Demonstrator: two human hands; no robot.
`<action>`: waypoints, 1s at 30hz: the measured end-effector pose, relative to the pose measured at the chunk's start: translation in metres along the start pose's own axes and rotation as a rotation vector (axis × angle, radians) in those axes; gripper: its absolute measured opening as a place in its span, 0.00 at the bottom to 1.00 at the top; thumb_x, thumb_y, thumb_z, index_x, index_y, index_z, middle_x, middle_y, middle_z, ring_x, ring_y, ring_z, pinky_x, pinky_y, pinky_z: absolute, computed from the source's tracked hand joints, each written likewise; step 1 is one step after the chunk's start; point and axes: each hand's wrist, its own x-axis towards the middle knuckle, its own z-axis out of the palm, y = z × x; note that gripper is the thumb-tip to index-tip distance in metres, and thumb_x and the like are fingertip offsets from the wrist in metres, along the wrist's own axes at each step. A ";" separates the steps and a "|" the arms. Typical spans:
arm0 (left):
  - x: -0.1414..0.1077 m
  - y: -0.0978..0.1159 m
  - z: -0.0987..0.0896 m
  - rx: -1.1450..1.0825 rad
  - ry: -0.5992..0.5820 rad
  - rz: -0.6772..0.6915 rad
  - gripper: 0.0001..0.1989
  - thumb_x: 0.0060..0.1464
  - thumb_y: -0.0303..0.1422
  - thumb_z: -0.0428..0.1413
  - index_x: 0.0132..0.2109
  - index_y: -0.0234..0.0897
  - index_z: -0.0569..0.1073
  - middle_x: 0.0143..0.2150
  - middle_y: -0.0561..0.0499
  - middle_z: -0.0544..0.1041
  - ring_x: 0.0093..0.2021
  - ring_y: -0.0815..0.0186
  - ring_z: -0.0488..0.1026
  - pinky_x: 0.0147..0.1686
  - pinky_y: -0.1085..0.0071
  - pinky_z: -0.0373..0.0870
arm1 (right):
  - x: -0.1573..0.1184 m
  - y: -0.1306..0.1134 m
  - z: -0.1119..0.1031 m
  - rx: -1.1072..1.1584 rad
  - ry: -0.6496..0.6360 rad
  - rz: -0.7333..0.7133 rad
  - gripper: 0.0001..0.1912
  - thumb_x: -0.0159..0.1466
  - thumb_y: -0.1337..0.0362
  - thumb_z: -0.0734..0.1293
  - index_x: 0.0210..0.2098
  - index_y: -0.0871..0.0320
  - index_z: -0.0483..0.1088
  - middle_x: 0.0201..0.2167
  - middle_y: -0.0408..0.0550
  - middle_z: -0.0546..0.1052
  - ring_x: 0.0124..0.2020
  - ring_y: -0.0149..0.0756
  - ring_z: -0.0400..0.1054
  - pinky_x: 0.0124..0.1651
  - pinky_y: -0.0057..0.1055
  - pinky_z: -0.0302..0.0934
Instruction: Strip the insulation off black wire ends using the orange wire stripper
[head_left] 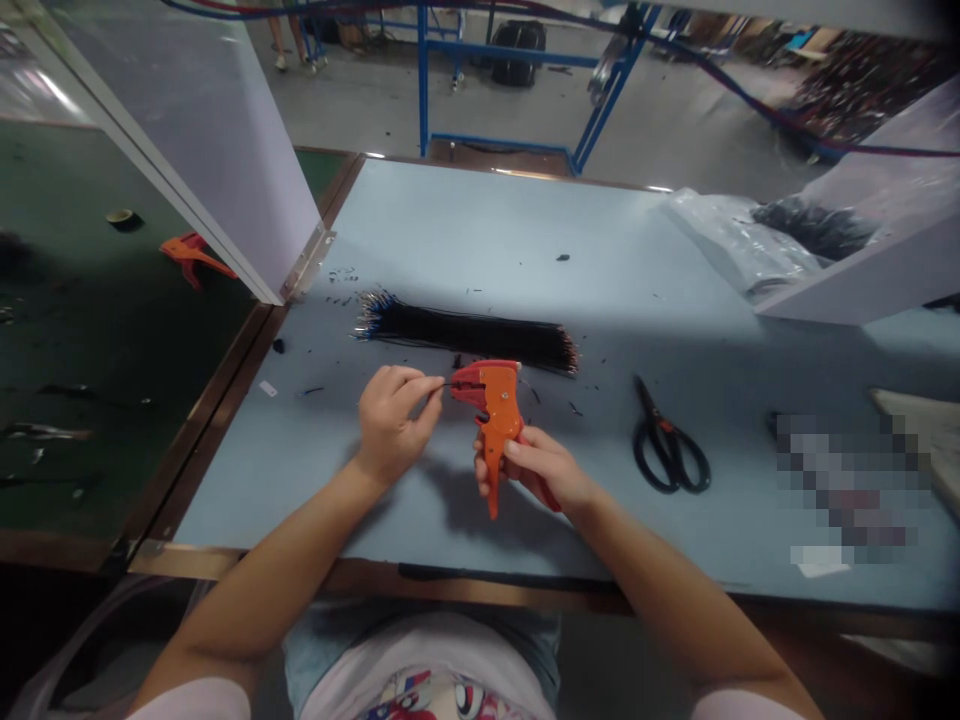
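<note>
My left hand (394,425) pinches a thin black wire (454,385) between thumb and fingers and holds its end in the jaws of an orange self-adjusting wire stripper (495,410). My right hand (525,465) is wrapped around the stripper's handles, with the lower part of the tool sticking out below the fingers. Just beyond both hands, a bundle of black wires (465,335) with bare tips lies across the pale blue work mat (525,240). Small black bits are scattered on the mat around it.
Black-handled scissors (667,445) lie right of my right hand. A plastic bag (739,245) of black wires sits at the far right, partly behind a white panel (862,270). A pixelated patch (847,490) covers the right side. Another orange stripper (193,255) lies on the neighbouring green bench.
</note>
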 end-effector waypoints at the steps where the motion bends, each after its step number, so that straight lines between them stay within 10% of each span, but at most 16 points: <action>1: 0.000 0.000 0.000 -0.005 0.001 0.000 0.04 0.52 0.27 0.55 0.36 0.37 0.74 0.31 0.51 0.73 0.33 0.68 0.67 0.35 0.70 0.64 | 0.000 0.000 0.000 0.002 -0.002 0.002 0.18 0.60 0.56 0.66 0.42 0.66 0.67 0.32 0.55 0.75 0.31 0.40 0.72 0.33 0.36 0.66; 30: 0.001 0.004 -0.001 -0.030 -0.037 0.031 0.03 0.51 0.25 0.54 0.34 0.36 0.71 0.29 0.51 0.72 0.31 0.68 0.66 0.33 0.71 0.64 | -0.001 -0.003 0.003 -0.060 0.029 0.035 0.18 0.60 0.56 0.66 0.39 0.67 0.67 0.28 0.53 0.75 0.27 0.38 0.72 0.29 0.33 0.67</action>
